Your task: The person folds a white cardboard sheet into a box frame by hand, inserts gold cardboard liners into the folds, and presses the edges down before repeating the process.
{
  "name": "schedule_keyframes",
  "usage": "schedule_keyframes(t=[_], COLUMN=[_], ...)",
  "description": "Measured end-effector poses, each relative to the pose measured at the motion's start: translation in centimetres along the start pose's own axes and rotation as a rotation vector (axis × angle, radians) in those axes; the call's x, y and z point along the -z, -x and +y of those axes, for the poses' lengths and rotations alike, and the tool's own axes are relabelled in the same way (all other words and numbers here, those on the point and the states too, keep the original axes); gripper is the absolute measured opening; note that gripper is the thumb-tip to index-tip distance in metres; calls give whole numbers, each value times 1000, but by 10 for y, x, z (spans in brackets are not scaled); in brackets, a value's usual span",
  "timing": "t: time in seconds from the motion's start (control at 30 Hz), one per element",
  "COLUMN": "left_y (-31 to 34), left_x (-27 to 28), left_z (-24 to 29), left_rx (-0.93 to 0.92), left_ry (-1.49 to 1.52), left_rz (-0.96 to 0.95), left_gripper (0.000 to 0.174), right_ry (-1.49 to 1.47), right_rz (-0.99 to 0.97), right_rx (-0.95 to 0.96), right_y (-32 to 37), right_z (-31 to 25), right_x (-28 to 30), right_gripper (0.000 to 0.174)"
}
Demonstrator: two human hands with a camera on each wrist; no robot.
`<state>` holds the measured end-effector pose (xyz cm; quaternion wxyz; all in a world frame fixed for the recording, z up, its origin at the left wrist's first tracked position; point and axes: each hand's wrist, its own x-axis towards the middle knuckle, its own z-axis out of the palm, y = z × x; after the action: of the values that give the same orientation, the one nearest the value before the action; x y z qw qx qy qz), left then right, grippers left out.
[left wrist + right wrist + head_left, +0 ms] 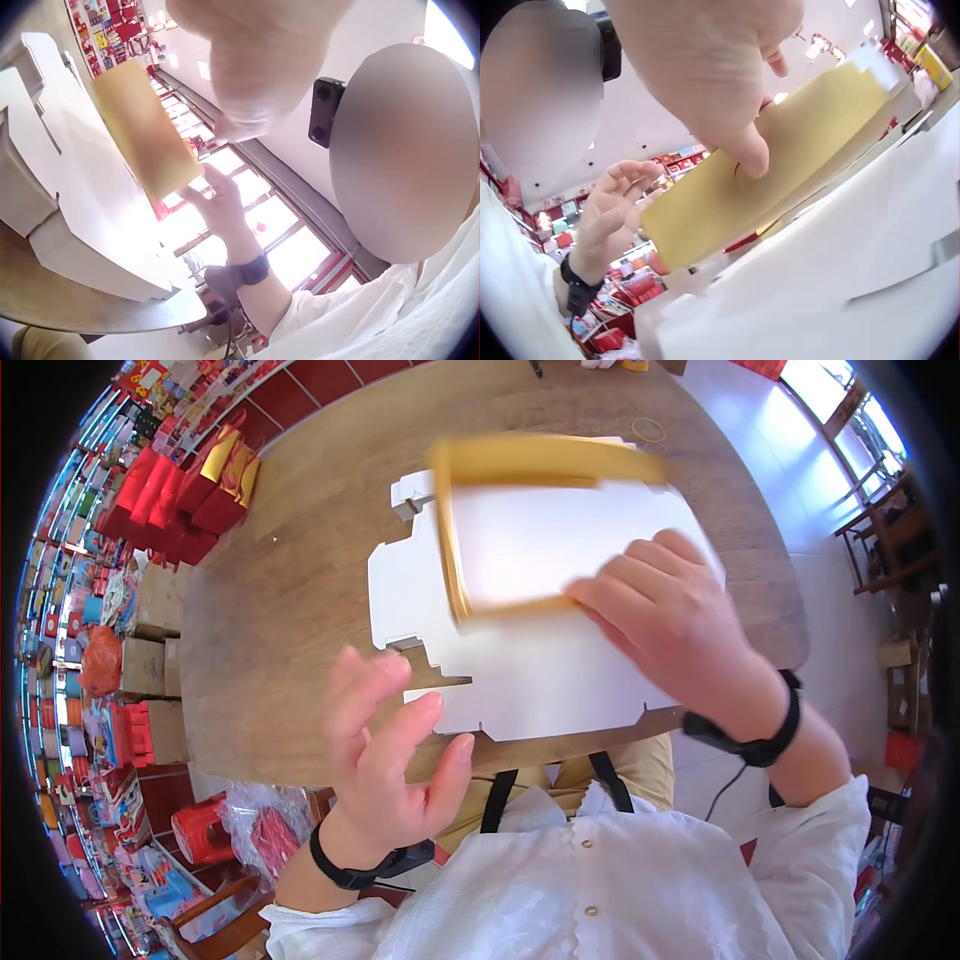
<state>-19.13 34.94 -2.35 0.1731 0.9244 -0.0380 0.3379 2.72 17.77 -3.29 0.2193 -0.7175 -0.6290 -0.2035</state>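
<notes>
The right hand (665,615) pinches the near edge of a gold-sided box frame with a white inside (530,550), held tilted above flat white die-cut card sheets (560,690). In the right wrist view the thumb (751,154) presses on the gold side (810,142). The left hand (385,760) is raised near the table's front edge, fingers spread and slightly bent, touching nothing. The left wrist view shows the gold box (146,127) in the right hand (221,210), beside the white sheets (90,187). Motion blurs the box.
A wooden table (290,610) bears the sheets. Red and gold bags (215,480) stand at its left edge, and a rubber band (648,430) lies at the far right. Packed shelves (60,690) line the left; a wooden chair (880,530) stands at the right.
</notes>
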Motion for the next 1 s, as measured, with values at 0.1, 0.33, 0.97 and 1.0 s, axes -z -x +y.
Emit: schedule_keyframes(t=[0.1, 0.33, 0.97, 1.0], left_y=[8, 23, 7, 7], left_x=[-14, -39, -11, -10], left_z=[7, -30, -48, -48], left_rx=[1, 171, 88, 62], left_ry=[41, 58, 287, 240], left_rz=[-68, -367, -588, -628], left_gripper=[60, 68, 51, 52], right_ry=[-507, -462, -873, -640], right_rz=[-13, -76, -822, -739], right_rx=[-409, -349, -481, -371], right_y=[-17, 1, 50, 51], right_z=[-37, -1, -14, -12], right_x=[-9, 0, 68, 64], right_gripper=[35, 54, 43, 44])
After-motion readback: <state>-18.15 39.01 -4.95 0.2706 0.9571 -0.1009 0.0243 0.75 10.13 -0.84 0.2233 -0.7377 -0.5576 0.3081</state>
